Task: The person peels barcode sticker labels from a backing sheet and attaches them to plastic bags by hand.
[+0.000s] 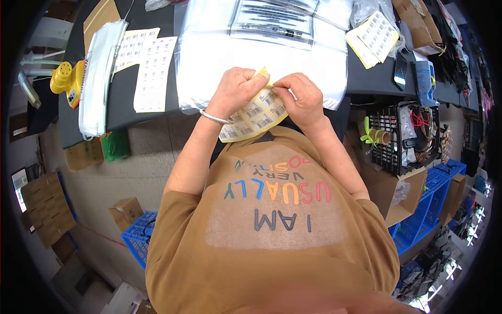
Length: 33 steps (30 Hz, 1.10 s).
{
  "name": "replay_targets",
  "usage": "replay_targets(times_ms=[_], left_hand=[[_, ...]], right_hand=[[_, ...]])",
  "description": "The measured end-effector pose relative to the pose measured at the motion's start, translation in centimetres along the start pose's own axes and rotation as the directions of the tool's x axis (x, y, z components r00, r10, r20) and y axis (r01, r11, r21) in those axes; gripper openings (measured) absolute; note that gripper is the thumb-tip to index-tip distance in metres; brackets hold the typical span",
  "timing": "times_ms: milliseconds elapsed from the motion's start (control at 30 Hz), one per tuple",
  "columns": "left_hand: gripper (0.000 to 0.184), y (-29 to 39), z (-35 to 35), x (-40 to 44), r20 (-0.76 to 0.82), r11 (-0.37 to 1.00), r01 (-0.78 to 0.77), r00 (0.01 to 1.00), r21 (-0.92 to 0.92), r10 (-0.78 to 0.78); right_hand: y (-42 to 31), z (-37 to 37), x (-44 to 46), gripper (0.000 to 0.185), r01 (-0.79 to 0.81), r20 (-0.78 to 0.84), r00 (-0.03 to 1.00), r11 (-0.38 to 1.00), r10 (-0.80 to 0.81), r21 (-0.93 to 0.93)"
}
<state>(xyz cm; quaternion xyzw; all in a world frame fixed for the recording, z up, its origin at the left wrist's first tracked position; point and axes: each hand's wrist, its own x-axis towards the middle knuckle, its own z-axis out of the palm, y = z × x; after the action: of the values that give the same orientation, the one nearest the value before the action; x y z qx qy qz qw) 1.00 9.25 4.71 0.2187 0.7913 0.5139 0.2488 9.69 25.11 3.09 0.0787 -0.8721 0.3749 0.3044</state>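
Note:
A yellow-backed sheet of barcode labels (254, 116) hangs between my hands, over the table's front edge and against my shirt. My left hand (238, 90) is closed on the sheet's upper left part, thumb on top. At the sheet's upper right corner, my right hand (301, 99) pinches the edge between thumb and forefinger. Behind both hands lies a stack of clear plastic bags (261, 57) with a printed panel at its far side. Whether a single label is lifted between my fingertips is too small to tell.
More label sheets (154, 78) lie on the black table (120, 119) at left, beside packaged plastic bags (99, 78) and a yellow device (68, 83). At right are label sheets (372, 39), a phone (400, 70) and a black crate (387, 137).

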Motion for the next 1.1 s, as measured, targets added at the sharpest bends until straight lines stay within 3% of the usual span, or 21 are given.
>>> replay_targets(times_ms=[133,467,533,600,700,767,833,867,900,967,1033,1100], left_hand=[[0.04,0.4,0.1,-0.3,-0.004,0.997,0.074,0.997,-0.038,-0.074],[0.041,-0.5,0.5,0.2,-0.028,0.999,0.051,0.998,-0.02,-0.051],[0.042,-0.8,0.3,0.6,-0.023,0.989,0.019,1.0,0.146,-0.015],[0.044,-0.7,0.4,0.6,-0.012,0.987,0.037,0.999,0.156,-0.036],[0.046,-0.1,0.5,0.7,0.009,0.981,0.048,0.999,0.187,-0.051],[0.046,0.4,0.7,0.7,0.024,0.978,0.03,0.999,0.204,-0.036],[0.044,0.8,0.6,1.0,0.076,0.942,-0.02,0.997,0.335,-0.006],[0.044,0.5,0.7,1.6,0.083,0.944,-0.038,0.996,0.327,0.011],[0.044,-0.4,0.8,2.1,0.082,0.897,-0.073,0.996,0.437,0.041],[0.043,-2.3,0.7,3.0,0.087,0.836,-0.115,0.993,0.536,0.081],[0.044,-3.2,0.4,3.8,0.055,0.767,-0.034,0.998,0.64,-0.001],[0.037,-3.0,1.4,3.7,0.114,0.784,-0.013,0.991,0.621,-0.074]], right_hand=[[0.3,0.1,-0.3,0.011,0.026,0.0,1.0,1.0,-0.026,-0.001],[0.8,-0.2,-0.9,0.018,0.159,-0.001,0.987,0.987,-0.159,0.02],[0.4,-0.3,-1.2,0.019,0.161,0.016,0.987,0.986,-0.162,0.044],[0.0,-0.3,-1.4,0.022,0.018,-0.066,0.998,0.988,-0.008,0.153],[0.1,-0.8,-1.2,0.02,-0.049,-0.006,0.999,0.988,0.05,0.147],[0.7,-0.9,-1.1,0.019,-0.009,0.065,0.998,0.997,0.004,0.079],[1.3,-0.9,-1.2,0.018,0.04,0.137,0.99,0.999,-0.039,-0.001],[1.6,-0.9,-1.4,0.017,0.07,0.154,0.985,0.997,-0.072,0.018],[1.7,-1.0,-1.5,0.016,0.099,0.172,0.98,0.994,-0.104,0.037],[2.4,-1.9,-1.5,0.015,0.053,0.202,0.977,0.994,-0.072,0.098],[4.3,-3.0,-1.4,0.012,-0.262,0.108,0.965,0.92,0.241,0.291],[7.8,-4.6,-0.1,0.007,-0.528,-0.02,0.838,0.819,0.546,0.225]])
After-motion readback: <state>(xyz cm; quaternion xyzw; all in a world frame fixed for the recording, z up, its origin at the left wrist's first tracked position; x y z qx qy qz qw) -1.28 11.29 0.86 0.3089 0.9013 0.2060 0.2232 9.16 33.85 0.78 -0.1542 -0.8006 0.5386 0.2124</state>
